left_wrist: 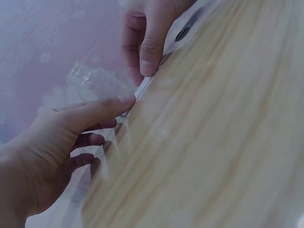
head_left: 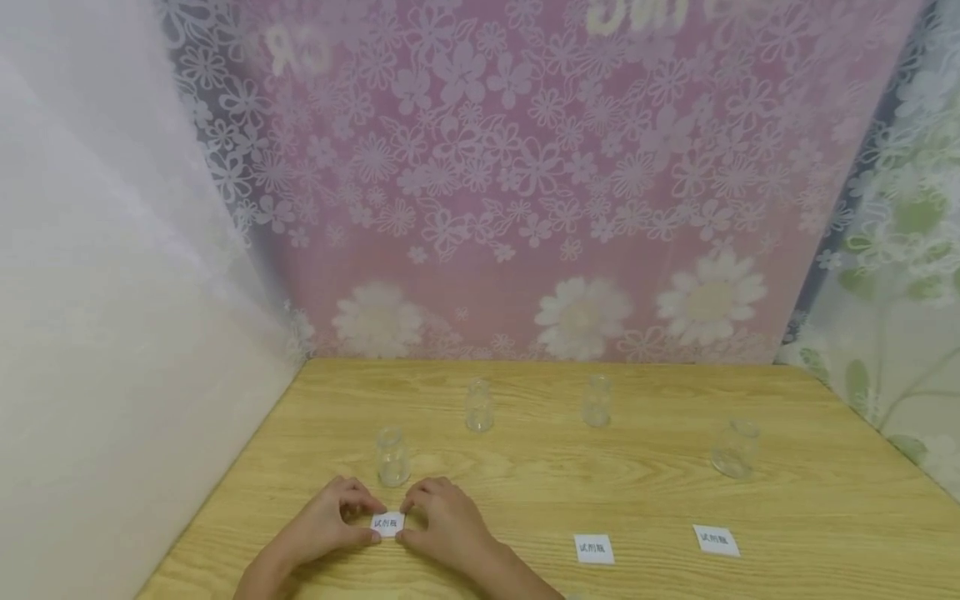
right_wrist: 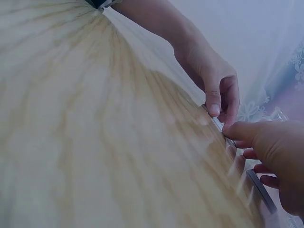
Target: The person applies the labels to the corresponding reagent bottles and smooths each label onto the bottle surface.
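Left hand (head_left: pixel 322 525), bare: thumb and fingers are pinching one side of a white rectangular card (head_left: pixel 387 524) printed with dark characters, grip narrow. Right hand (head_left: pixel 453 527), bare: is pinching the card's opposite side. Card position: left of centre, at the yellow wood-grain tabletop (head_left: pixel 645 504); whether it is touching wood cannot be told. Second white card (head_left: pixel 595 549) and third white card (head_left: pixel 716 540), likewise printed: are lying well to the right. Clear glass bottle (head_left: pixel 393 460): is standing just beyond the held card. Second glass bottle (head_left: pixel 734 452): is standing far right. Third glass bottle (head_left: pixel 479 407) and fourth glass bottle (head_left: pixel 597 403): are standing toward the back. Pink floral curtain (head_left: pixel 517 183): is hanging behind.
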Demonstrator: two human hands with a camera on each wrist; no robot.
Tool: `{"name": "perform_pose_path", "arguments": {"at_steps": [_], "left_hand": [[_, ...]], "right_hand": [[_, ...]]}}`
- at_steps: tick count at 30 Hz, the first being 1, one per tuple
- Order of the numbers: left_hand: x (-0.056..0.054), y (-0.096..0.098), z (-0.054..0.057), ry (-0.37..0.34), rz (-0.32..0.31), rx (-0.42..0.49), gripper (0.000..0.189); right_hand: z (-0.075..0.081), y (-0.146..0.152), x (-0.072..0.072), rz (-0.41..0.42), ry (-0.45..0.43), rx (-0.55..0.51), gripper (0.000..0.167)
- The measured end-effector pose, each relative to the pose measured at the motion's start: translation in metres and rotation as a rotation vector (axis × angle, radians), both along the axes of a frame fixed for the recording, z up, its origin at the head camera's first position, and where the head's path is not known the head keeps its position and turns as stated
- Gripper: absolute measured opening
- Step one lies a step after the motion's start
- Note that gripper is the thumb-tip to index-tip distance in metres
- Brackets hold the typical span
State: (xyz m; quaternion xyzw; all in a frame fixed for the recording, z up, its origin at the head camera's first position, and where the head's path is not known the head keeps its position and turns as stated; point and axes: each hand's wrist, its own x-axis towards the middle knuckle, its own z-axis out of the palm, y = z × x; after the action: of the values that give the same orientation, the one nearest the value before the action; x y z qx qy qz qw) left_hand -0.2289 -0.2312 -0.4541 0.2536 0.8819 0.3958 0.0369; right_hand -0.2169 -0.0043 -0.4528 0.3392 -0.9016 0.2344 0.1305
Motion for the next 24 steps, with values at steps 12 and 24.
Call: {"name": "perform_pose_path", "arguments": {"at_steps": [12, 24], "left_hand": [[0.0012, 0.0025, 0.0032, -0.007, 0.01, 0.009, 0.024], [0.0014, 0.0029, 0.001, -0.006, 0.006, 0.004, 0.029]], "right_hand": [[-0.0049, 0.0011, -0.0021, 0.015, 0.12, 0.023, 0.028], [-0.0088, 0.0011, -0.0041, 0.028, 0.176, -0.007, 0.024]]}}
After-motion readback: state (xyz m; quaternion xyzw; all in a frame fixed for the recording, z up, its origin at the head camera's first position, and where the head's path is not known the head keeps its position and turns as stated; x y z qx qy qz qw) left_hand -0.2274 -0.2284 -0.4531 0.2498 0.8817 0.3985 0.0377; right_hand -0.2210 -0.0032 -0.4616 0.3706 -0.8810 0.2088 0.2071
